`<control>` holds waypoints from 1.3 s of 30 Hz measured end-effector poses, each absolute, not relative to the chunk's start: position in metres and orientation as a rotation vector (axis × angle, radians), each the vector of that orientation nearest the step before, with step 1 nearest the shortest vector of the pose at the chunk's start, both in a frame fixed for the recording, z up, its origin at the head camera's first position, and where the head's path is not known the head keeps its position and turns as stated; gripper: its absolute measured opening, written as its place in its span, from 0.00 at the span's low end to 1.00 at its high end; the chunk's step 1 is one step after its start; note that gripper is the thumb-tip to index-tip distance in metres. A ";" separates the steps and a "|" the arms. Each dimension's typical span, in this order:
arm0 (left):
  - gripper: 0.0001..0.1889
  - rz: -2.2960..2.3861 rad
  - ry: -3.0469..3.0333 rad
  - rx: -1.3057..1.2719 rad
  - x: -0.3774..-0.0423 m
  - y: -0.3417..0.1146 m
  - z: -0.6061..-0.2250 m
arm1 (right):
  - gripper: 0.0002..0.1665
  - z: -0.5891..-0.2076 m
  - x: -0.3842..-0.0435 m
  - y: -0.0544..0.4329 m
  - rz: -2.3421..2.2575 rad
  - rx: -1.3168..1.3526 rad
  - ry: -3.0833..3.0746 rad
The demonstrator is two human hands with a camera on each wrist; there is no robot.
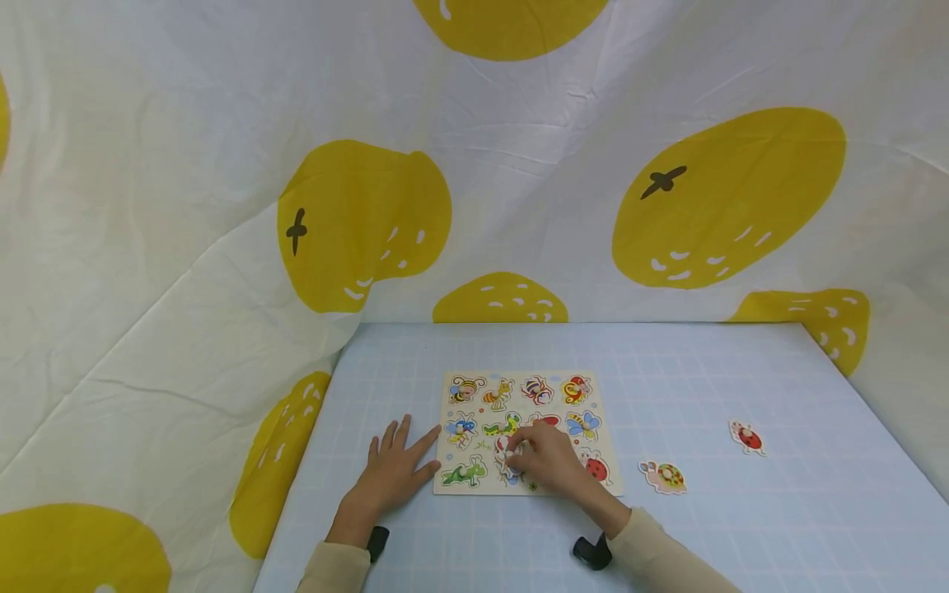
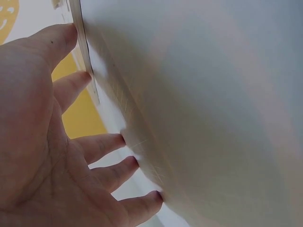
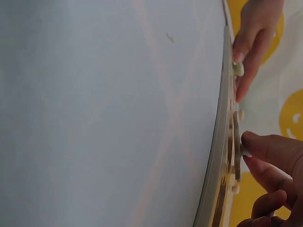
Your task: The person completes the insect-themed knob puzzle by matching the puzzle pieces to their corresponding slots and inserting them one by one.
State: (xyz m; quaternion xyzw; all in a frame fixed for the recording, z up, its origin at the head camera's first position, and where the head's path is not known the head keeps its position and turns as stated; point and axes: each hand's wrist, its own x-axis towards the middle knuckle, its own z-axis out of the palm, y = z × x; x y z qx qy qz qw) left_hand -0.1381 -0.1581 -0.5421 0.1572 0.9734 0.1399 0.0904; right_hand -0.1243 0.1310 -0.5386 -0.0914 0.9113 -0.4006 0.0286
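Observation:
A wooden knob puzzle board [image 1: 467, 491] printed with insects lies flat on the table. My left hand [image 1: 396, 468] rests beside its left edge with fingers spread, thumb and index fingertips touching the edge in the left wrist view. Over the lower middle of the board, my right hand [image 1: 552, 463] pinches a thin puzzle piece [image 3: 237, 146] by its small knob between thumb and index finger. Red and white show on this piece in the head view; fingers hide part of it. In the right wrist view it stands slightly above the board's surface.
Right of the board lie a loose snail piece [image 1: 665, 478] and, farther right, a ladybug piece [image 1: 747, 437]. Several insect pictures cover the board, among them a green one [image 1: 465, 472] at lower left. A fruit-print cloth [image 1: 519, 222] hangs behind the table and along its left side.

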 end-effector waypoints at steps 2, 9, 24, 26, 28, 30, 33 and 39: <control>0.32 0.412 2.893 0.467 -0.138 -0.158 -0.542 | 0.07 -0.538 -0.125 0.131 -1.216 -0.296 2.801; 0.32 0.415 2.893 0.466 -0.138 -0.158 -0.541 | 0.08 -0.541 -0.126 0.131 -1.151 -0.384 2.804; 0.32 0.409 2.898 0.473 -0.138 -0.158 -0.543 | 0.07 -0.536 -0.125 0.131 -1.145 -0.411 2.775; 0.32 0.412 2.899 0.475 -0.138 -0.158 -0.543 | 0.07 -0.535 -0.126 0.131 -1.145 -0.410 2.773; 0.32 0.410 2.899 0.475 -0.138 -0.158 -0.543 | 0.07 -0.535 -0.126 0.130 -1.135 -0.408 2.770; 0.32 0.408 2.905 0.480 -0.137 -0.158 -0.542 | 0.07 -0.535 -0.127 0.130 -1.114 -0.408 2.773; 0.32 0.403 2.907 0.478 -0.137 -0.158 -0.542 | 0.07 -0.535 -0.129 0.131 -1.081 -0.393 2.771; 0.31 0.415 2.905 0.483 -0.137 -0.157 -0.541 | 0.08 -0.535 -0.130 0.131 -1.058 -0.404 2.778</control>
